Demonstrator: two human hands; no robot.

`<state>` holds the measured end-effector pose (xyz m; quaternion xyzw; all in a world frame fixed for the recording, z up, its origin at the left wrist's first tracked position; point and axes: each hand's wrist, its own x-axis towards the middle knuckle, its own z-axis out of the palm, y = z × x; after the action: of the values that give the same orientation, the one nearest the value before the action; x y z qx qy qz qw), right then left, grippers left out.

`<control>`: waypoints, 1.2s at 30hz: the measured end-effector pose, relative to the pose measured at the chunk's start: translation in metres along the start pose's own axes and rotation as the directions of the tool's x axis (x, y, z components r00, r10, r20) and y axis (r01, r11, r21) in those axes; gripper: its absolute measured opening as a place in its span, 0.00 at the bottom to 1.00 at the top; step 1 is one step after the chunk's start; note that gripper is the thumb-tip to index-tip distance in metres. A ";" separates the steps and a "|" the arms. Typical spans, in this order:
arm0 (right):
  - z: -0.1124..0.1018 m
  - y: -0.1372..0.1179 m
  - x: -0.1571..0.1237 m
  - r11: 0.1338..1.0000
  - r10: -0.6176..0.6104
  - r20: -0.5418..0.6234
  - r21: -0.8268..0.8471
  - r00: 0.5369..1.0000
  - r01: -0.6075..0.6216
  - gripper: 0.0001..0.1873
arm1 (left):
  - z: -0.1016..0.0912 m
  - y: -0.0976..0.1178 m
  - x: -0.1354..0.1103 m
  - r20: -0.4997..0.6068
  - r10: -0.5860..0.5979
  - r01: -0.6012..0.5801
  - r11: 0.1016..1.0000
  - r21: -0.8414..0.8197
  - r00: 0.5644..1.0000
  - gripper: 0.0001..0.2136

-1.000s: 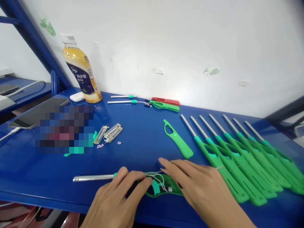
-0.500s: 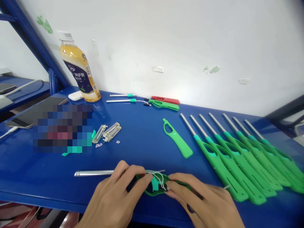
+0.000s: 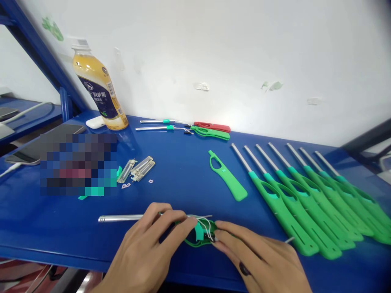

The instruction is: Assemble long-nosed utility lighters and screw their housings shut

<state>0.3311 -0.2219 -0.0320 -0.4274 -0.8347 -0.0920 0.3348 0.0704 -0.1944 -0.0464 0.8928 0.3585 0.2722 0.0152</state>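
Near the table's front edge, an opened green lighter shell (image 3: 194, 244) lies between my hands, with thin white wires (image 3: 207, 228) looping out of it. My left hand (image 3: 149, 244) grips the shell's left end, beside a teal trigger piece (image 3: 199, 232). From under that hand a silver metal tube (image 3: 120, 218) sticks out to the left. My right hand (image 3: 253, 252) is closed on the right part of the shell, fingertips at a small dark part by the wire ends. The fingers hide much of the inside.
To the right lie several assembled green lighters (image 3: 293, 211) in a row. A loose green shell half (image 3: 229, 179) lies beyond my hands. Clear fuel tanks (image 3: 142, 169), teal pieces (image 3: 94, 191) and a bottle (image 3: 100, 89) stand left. Red and green shells (image 3: 210, 131) with tubes lie by the wall.
The silver tube has shifted slightly up and to the right in the picture. Both hands keep their hold on the lighter shell, with small finger movements.
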 end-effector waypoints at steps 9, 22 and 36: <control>-0.001 0.003 -0.013 1.000 -0.020 0.083 0.000 0.996 0.020 0.11 | 0.002 0.000 -0.005 0.023 0.004 -0.003 1.000 -0.023 1.000 0.22; -0.003 0.002 -0.012 1.000 -0.025 0.098 -0.004 0.995 0.026 0.14 | -0.002 0.011 0.015 -0.069 0.005 -0.008 0.999 -0.040 0.998 0.22; -0.003 -0.002 -0.010 0.988 -0.056 0.172 -0.134 0.984 0.079 0.16 | -0.006 0.017 0.022 -0.078 -0.009 0.000 0.994 -0.110 0.997 0.12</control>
<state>0.3352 -0.2304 -0.0356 -0.4276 -0.8654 -0.1255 0.2292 0.0913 -0.1942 -0.0266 0.8785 0.3452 0.3264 0.0510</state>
